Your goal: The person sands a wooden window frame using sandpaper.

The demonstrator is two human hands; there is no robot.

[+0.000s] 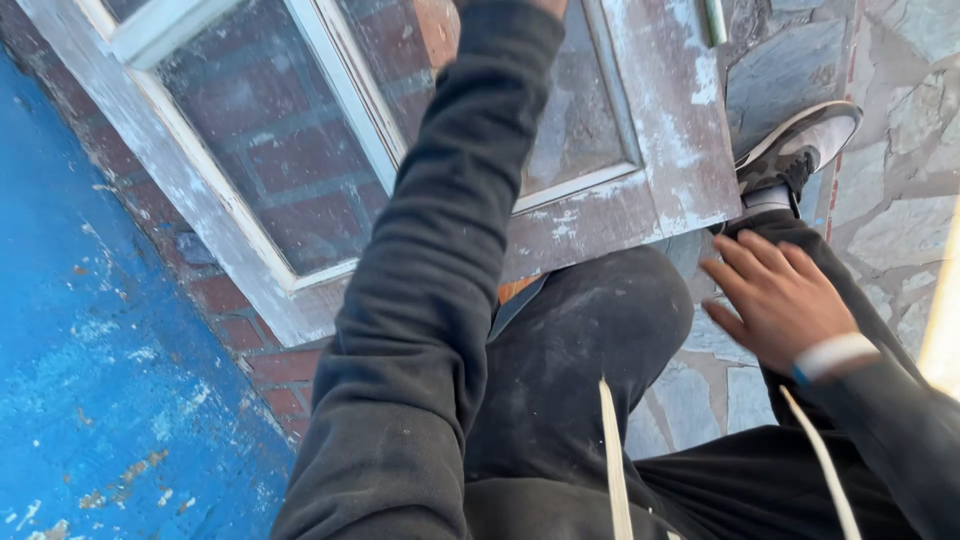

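My left arm, in a dark sleeve (440,250), reaches up across an old white-painted window frame (640,215) with glass panes. Only a strip of wrist shows at the top edge; the left hand itself is cut off. My right hand (775,300) lies flat with its fingers spread against my dark trouser leg, just below the frame's lower right corner, and holds nothing. A white band sits at that wrist. My bent knee (600,310) in dusty black trousers presses against the frame's bottom rail.
Red brick (285,365) shows through the glass and below the frame. A worn blue painted surface (90,380) fills the left. Grey stone paving (900,180) lies to the right, with my shoe (800,145) on it. Two pale drawstrings hang at the bottom.
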